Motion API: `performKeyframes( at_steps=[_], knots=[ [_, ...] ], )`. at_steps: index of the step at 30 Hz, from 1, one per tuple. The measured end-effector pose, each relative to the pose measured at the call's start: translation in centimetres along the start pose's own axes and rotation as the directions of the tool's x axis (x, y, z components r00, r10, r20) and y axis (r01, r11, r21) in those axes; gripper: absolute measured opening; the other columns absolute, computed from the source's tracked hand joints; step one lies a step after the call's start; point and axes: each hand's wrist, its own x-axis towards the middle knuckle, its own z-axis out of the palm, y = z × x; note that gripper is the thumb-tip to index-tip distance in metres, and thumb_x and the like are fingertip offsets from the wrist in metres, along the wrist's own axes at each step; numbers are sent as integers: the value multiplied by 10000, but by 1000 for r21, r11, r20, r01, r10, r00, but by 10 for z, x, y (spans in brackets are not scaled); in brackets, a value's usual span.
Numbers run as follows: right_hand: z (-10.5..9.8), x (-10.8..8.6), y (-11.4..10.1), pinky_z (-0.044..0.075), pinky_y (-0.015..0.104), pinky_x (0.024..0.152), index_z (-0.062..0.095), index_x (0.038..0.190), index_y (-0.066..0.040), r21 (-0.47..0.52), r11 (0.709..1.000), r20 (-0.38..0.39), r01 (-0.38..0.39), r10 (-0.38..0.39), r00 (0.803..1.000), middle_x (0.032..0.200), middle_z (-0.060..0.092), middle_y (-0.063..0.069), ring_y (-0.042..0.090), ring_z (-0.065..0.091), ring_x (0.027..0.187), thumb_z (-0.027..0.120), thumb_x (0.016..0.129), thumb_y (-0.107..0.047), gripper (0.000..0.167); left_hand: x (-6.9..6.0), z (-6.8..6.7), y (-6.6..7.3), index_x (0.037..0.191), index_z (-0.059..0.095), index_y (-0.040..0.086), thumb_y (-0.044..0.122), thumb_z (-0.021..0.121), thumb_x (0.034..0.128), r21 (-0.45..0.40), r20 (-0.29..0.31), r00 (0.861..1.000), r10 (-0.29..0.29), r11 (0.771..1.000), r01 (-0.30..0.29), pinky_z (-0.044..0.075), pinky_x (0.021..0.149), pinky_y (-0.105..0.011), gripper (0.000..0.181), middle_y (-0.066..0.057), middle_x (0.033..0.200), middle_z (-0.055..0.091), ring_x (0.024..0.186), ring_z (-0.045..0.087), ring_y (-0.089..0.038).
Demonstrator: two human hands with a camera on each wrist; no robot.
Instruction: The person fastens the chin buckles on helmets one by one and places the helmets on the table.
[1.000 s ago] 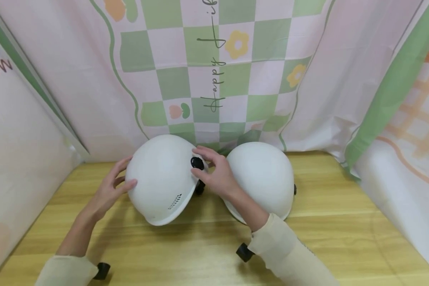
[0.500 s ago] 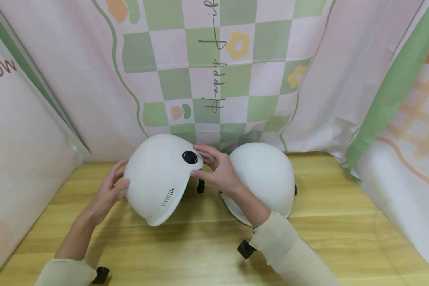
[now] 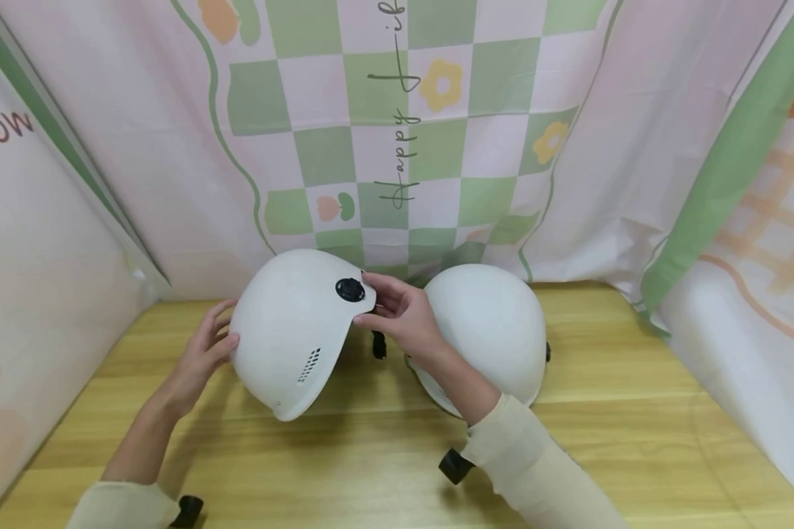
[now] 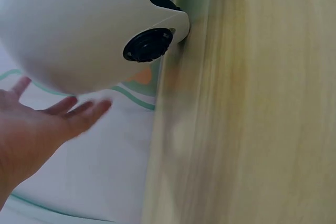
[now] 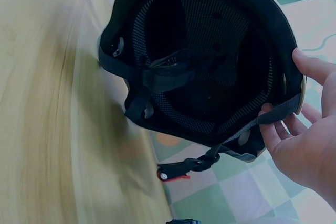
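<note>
A white helmet (image 3: pixel 284 330) with a black round side knob (image 3: pixel 351 289) is tilted at the left of the table in the head view. My right hand (image 3: pixel 410 323) pinches its rim beside that knob. Against the shell's left side rest the spread, bent fingers of my left hand (image 3: pixel 201 353); the left wrist view shows this hand (image 4: pixel 47 124) very near the dome, slightly blurred. In the right wrist view the helmet's dark padded inside (image 5: pixel 215 40) faces the camera, and a chin strap with a buckle (image 5: pixel 176 170) dangles from it.
A second white helmet (image 3: pixel 490 323) stands dome up just right of the first, partly behind my right forearm. Both are on a wood-grain table (image 3: pixel 344 470). A checked green and white curtain (image 3: pixel 437 147) hangs behind, with more cloth at both sides.
The held helmet has turned and tilted: its knob has shifted left and faces the head camera more, and its underside has opened toward the right. Over the last half second it barely moves.
</note>
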Motion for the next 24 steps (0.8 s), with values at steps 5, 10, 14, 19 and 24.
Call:
performKeyframes(
  at_steps=[5,10,14,19,24],
  knots=[
    [0,-1,2,542,233,921,522,1440,107,18,1000,-14,-1,1,1000,1432,579,258,97,655,1070,711,843,202,634,4,4,8,1629,289,141,77,560,1009,155,-23,995,96,984,-92,366,1108,-520,680,-165,1633,299,1480,273,-392],
    [1,0,2,552,249,928,532,1426,107,31,1000,-21,6,-6,1000,1412,593,258,135,661,1091,711,853,194,606,9,9,22,1609,349,141,58,674,934,264,-30,985,171,952,-157,336,1085,-640,753,-163,1604,352,1473,284,-381],
    [3,0,0,550,262,948,540,1426,94,32,999,-40,-12,13,999,1418,599,248,201,660,1151,709,870,170,586,12,11,32,1613,347,154,94,732,910,317,-23,985,171,936,-155,305,1059,-765,804,-177,1627,322,1486,264,-449],
    [5,2,0,530,293,1008,539,1444,56,49,998,-65,-47,50,997,1430,603,220,289,631,1255,714,894,125,581,11,12,35,1622,326,154,88,725,916,306,-19,989,149,942,-136,329,1046,-773,813,-181,1634,312,1480,278,-462],
    [8,5,-4,495,306,1061,551,1433,59,33,999,-69,-21,23,997,1462,586,192,290,594,1307,687,940,79,512,10,11,32,1619,325,156,55,674,934,240,-22,988,155,960,-145,343,1045,-746,775,-168,1628,327,1471,296,-440]
  ],
)
